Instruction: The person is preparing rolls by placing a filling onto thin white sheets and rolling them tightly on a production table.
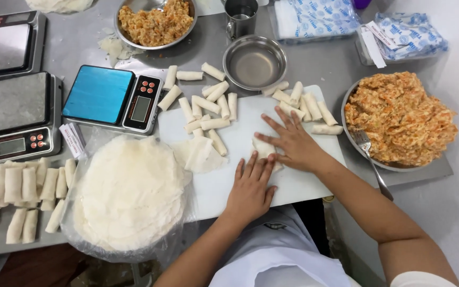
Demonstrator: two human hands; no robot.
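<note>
Many finished rolls (pixel 208 106) are seen lined up at the far side of the white board (pixel 304 183), while a thick wrapper stack (pixel 128 194) left of it remains unused. Mid-board, a half-rolled wrapper (pixel 264 150) is pressed beneath flattened fingers of the left hand (pixel 251 188) and right hand (pixel 293 143); nothing is gripped.

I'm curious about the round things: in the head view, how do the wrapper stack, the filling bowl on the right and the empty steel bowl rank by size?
1. Wrapper stack, though nearer the camera.
2. Filling bowl.
3. Empty steel bowl.
</note>
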